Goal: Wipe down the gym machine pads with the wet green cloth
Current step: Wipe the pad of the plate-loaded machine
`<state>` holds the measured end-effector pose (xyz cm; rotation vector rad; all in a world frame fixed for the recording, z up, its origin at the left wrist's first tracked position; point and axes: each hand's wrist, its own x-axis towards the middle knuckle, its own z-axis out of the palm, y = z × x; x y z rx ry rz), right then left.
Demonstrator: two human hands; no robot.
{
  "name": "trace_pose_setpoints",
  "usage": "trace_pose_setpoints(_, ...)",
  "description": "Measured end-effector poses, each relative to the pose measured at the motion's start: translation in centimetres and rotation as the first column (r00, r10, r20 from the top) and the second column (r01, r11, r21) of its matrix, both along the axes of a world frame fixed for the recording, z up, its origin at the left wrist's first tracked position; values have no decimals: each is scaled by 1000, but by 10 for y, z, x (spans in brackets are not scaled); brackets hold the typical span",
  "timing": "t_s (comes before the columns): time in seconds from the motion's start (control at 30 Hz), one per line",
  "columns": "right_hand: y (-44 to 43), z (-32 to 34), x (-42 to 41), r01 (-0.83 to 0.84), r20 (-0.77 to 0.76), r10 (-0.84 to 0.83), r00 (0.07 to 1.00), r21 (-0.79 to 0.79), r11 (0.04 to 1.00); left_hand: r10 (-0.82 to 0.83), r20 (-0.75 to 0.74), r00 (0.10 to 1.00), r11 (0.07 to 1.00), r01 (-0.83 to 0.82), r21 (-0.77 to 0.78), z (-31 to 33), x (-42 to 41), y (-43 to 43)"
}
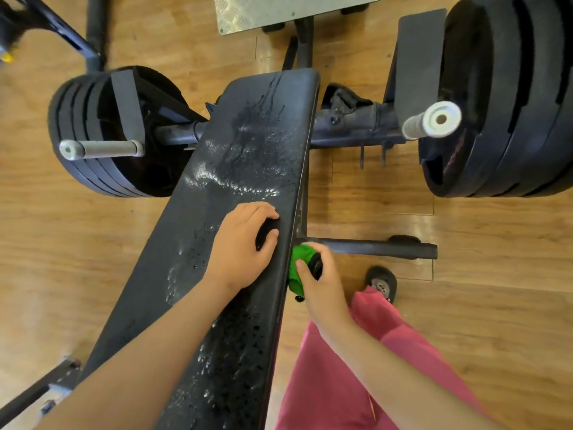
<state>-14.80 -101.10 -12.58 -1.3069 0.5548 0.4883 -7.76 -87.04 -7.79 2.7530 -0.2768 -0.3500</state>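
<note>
The long black bench pad [223,187] runs from bottom left to top centre, with water droplets and streaks along its surface. My left hand [242,246] rests cupped on the pad near its right edge, fingers bent, with only shadow visible beneath them. My right hand [322,283] is just off the pad's right side and grips the bunched green cloth [297,265], held against the pad's side edge. A small black object [317,268] is also held in that hand, partly hidden by the fingers.
Stacked black weight plates stand at the left [93,141] and right [508,97], each with a grey handle [434,121] sticking out. A dark frame bar [372,248] lies on the wood floor beside my foot [382,283]. A metal footplate [279,10] sits at the top.
</note>
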Motion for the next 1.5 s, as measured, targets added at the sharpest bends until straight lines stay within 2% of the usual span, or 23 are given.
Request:
trace_pose_setpoints(0.17,4,-31,58,93,67,-89,994,-61,994,31,16,999,999,-31,-13,-3,-1,2)
trace_pose_setpoints(0.27,-1,-43,91,71,125,-56,991,-119,990,29,6,1000,999,-29,-38,-4,0,3)
trace_pose_setpoints(0.53,-4,-21,55,59,107,-55,993,-42,997,-3,9,1000,999,4,-48,-8,1,8)
trace_pose_setpoints(0.7,4,-20,54,115,107,-103,989,-110,987,-71,-47,996,992,65,-106,-4,33,14)
trace_pose_setpoints(0.8,9,-33,78,163,104,-149,983,-140,977,-52,-10,999,984,49,-172,-5,59,18)
trace_pose_setpoints(1.07,3,-77,150,136,128,-114,985,-176,975,-4,43,999,994,9,-108,-43,95,18)
trace_pose_setpoints(1.2,-2,-74,141,99,87,-90,992,-115,988,82,27,996,995,-80,-58,-51,112,17)
trace_pose_setpoints(1.33,-11,-54,119,66,53,-66,996,-8,998,101,-6,995,994,-101,38,-57,118,8)
trace_pose_setpoints(1.5,-17,-49,98,-75,-12,75,997,10,997,129,-30,991,987,-126,97,-58,101,4)
